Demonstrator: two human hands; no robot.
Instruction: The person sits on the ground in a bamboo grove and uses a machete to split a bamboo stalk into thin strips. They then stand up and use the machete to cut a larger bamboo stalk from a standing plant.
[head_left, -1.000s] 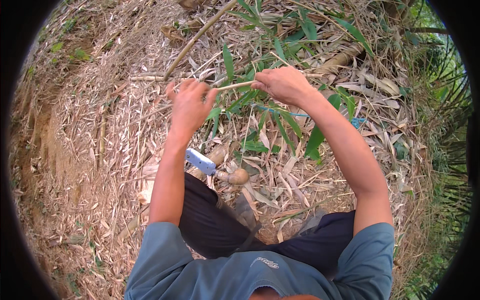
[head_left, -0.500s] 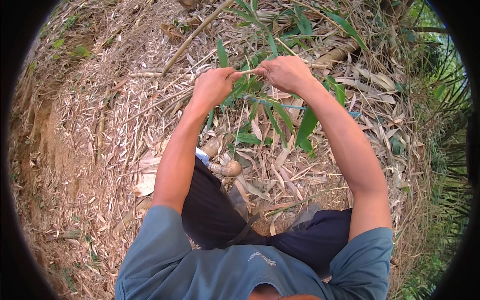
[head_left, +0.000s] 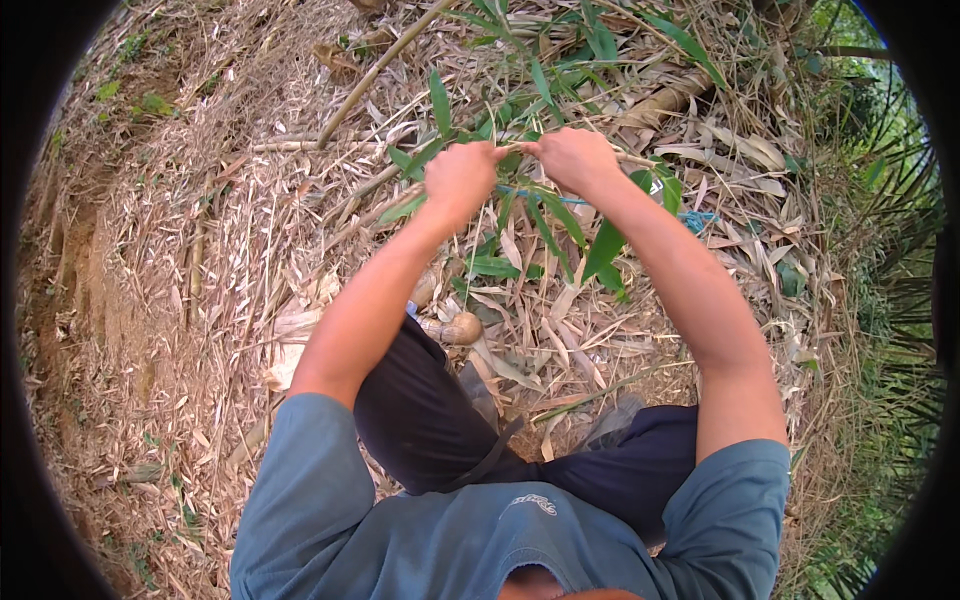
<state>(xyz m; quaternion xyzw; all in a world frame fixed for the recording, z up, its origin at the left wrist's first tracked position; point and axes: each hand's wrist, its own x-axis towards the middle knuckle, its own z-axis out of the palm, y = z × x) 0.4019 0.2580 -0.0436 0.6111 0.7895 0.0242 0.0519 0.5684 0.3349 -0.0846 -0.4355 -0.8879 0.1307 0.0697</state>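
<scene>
My left hand [head_left: 462, 180] and my right hand [head_left: 574, 160] are both closed, thumbs facing each other a short gap apart. A thin pale strip [head_left: 514, 147], perhaps split bamboo, spans the gap, pinched at each end. Beneath and around it lie green leafy bamboo shoots [head_left: 545, 225]; how the strip runs among them is hidden by my fingers. A blue cord [head_left: 560, 199] passes under the hands toward a blue tangle [head_left: 697, 221] on the right. By my left knee rests a wooden handle with a rounded end [head_left: 460, 329]; its other end is hidden behind my leg.
Dry leaf litter [head_left: 250, 220] covers the ground. A long pale cane [head_left: 385, 65] slants across the upper left, and a thicker bamboo piece [head_left: 665, 100] lies at the upper right. A bare earth slope [head_left: 90, 290] is on the left; green growth [head_left: 890, 330] edges the right.
My left hand has moved right, so the hands are nearer each other and less of the strip shows between them. Leaves now stick out left of that hand. The blue tangle shows more.
</scene>
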